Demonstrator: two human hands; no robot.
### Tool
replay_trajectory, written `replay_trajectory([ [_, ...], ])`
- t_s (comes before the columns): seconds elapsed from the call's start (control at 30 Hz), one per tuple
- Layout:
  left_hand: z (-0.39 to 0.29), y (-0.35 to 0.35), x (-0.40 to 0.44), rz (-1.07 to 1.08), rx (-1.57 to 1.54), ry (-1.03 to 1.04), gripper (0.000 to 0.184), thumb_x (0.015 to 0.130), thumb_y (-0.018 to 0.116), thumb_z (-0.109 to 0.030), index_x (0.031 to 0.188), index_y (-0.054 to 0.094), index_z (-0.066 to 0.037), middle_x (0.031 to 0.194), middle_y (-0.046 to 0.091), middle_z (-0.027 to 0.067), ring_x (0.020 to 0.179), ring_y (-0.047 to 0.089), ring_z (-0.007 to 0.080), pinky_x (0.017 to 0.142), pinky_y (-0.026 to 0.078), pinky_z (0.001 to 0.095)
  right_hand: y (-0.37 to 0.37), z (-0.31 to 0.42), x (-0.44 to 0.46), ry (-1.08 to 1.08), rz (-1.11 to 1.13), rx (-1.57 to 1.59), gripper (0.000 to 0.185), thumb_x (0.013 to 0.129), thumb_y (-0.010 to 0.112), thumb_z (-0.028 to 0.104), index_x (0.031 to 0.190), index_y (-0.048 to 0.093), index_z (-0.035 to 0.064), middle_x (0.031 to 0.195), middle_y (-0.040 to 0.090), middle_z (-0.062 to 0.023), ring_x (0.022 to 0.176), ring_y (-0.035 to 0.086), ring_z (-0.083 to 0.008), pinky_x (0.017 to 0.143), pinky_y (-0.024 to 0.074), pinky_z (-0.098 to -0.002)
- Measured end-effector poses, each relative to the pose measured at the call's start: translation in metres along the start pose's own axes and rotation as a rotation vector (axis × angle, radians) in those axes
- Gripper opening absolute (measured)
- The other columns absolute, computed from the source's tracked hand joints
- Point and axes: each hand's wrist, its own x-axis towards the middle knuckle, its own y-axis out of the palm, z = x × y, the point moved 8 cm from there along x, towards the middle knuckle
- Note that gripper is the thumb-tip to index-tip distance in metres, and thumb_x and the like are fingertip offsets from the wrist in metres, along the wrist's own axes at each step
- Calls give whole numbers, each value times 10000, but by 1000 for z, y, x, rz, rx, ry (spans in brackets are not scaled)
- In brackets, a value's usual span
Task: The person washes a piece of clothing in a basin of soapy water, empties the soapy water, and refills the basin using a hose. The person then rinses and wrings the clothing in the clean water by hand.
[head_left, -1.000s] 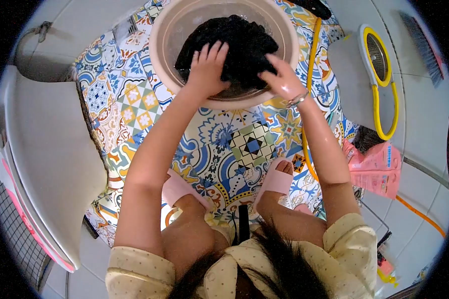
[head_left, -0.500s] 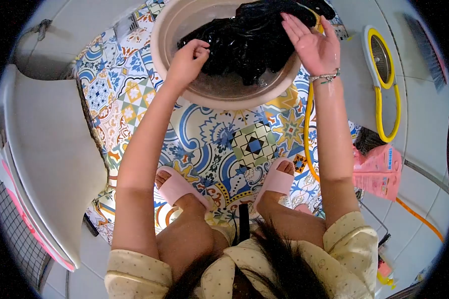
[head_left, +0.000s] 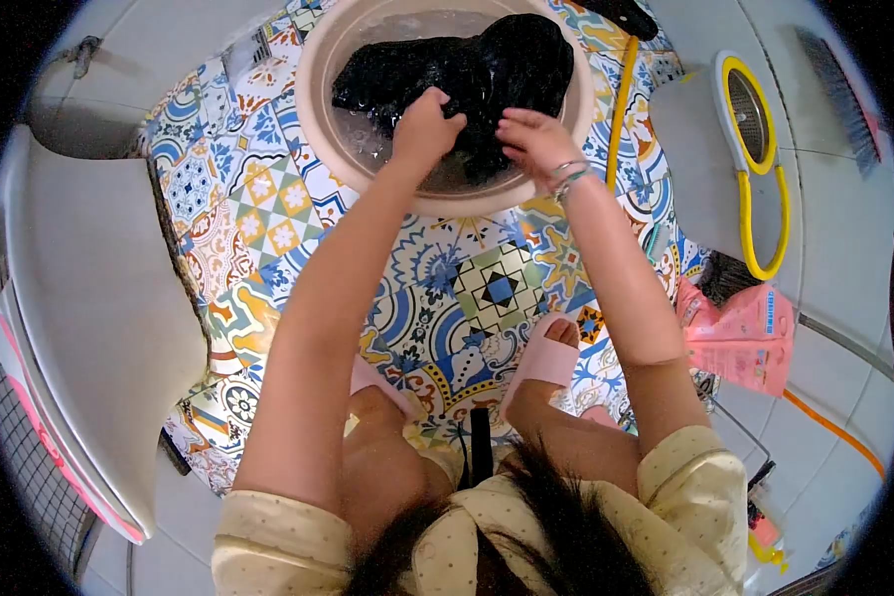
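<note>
A wet black cloth [head_left: 472, 79] lies bunched in a beige plastic basin [head_left: 317, 129] with some water in it. My left hand [head_left: 425, 129] is closed on the front part of the cloth, its fingertips partly hidden. My right hand [head_left: 538, 142], with bracelets at the wrist, is over the front right of the basin beside the cloth. Its fingers are slightly bent and apart, with nothing visible between them.
Patterned tiles [head_left: 497, 288] cover the floor. A yellow hose [head_left: 621, 119] runs right of the basin, near a black handle [head_left: 621, 15]. A yellow-rimmed grey object [head_left: 695, 169] and a pink bag [head_left: 740, 338] lie rightward; a white fixture [head_left: 99, 268] stands left.
My right hand has turned from palm up and come down leftward to the basin's front. My left hand has moved right onto the cloth. The cloth is gathered more compactly, and the hose shows more.
</note>
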Motion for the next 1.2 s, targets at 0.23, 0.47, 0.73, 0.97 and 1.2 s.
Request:
replay_trajectory([
  [0.23, -114, -52, -16, 27, -618, 549, 290, 809, 651, -86, 1064, 521, -40, 647, 495, -34, 594, 444, 40, 566, 394, 199, 16, 60, -42, -530, -360, -680, 350, 739, 692, 211, 967, 568, -25, 888, 634, -213, 862, 606, -383, 783, 480, -390],
  [0.47, -115, -87, -30, -28, -131, 643, 338, 747, 652, -88, 1069, 550, -105, 729, 496, 24, 685, 500, 120, 629, 428, 261, -29, 88, -38, -591, -322, -119, 196, 778, 531, -21, 973, 552, -16, 837, 616, -84, 811, 591, -181, 754, 463, -278],
  [0.73, -92, -107, -28, -366, -13, 689, 251, 692, 585, -61, 913, 466, -73, 906, 551, 159, 891, 525, 375, 786, 423, 420, -3, 152, -90, -701, -145, -595, 459, 727, 669, 223, 1134, 521, 72, 914, 600, -208, 862, 590, -372, 786, 474, -383],
  [0.97, -115, -120, -47, -343, 234, 653, 307, 721, 578, -52, 971, 404, -93, 853, 540, 196, 842, 525, 417, 704, 420, 447, -33, 103, -66, -907, -460, -1202, 469, 700, 709, 132, 1119, 511, 67, 989, 546, -194, 928, 549, -380, 794, 456, -425],
  [1.2, -154, -159, -53, -307, 587, 613, 282, 785, 591, -167, 1033, 463, -127, 846, 614, 179, 824, 579, 407, 662, 462, 486, -103, 90, -18, -371, -390, -302, 256, 771, 588, 33, 1021, 568, 87, 797, 638, -132, 752, 637, -216, 667, 491, -337],
])
